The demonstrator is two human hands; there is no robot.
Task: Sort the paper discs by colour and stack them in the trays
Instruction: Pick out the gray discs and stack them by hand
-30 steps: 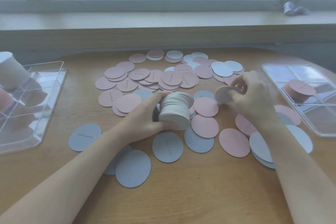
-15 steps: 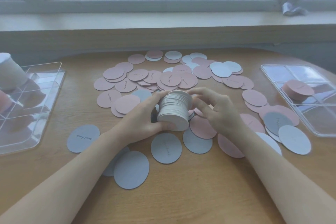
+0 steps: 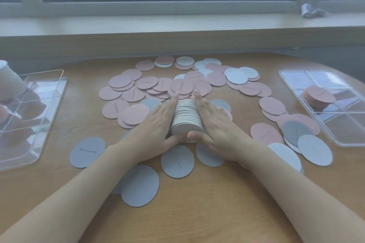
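The right hand point(image 3: 219, 124) has come back from the scattered discs to flank the blue stack point(image 3: 186, 117); both flat hands, left hand point(image 3: 156, 124) too, press its sides on the counter point(image 3: 197, 213); its long axis runs away from the person, equally near each hand.

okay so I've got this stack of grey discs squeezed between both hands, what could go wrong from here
1. The grey stack lies on its side, pressed only between the left hand and the right hand; if the pressure eases, it may fan out and spill.
2. Loose pink discs lie just beyond your fingertips, so one could get swept up into the grey stack.
3. The right tray already holds a pink stack, so choose the compartment carefully.
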